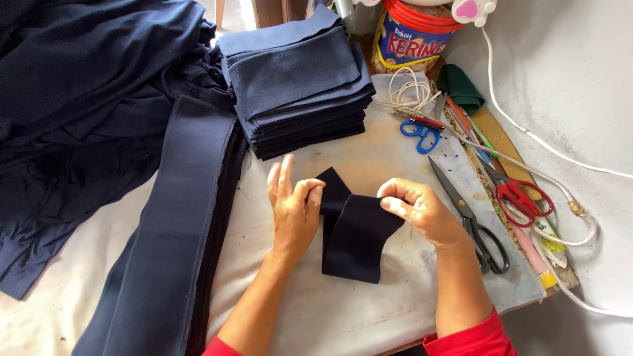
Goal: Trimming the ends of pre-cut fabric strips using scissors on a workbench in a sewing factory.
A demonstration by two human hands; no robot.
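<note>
A small dark navy fabric piece lies folded on the grey table cover in front of me. My left hand pinches its upper left edge between thumb and forefinger, the other fingers raised. Gripping the upper right edge is my right hand, its fingers curled over the cloth. Between the two hands the cloth bends into a fold. Both sleeves are red.
A stack of navy cut pieces sits behind the hands. Long navy strips and heaped navy cloth fill the left. To the right lie black scissors, red scissors, small blue scissors, white cords and a tub.
</note>
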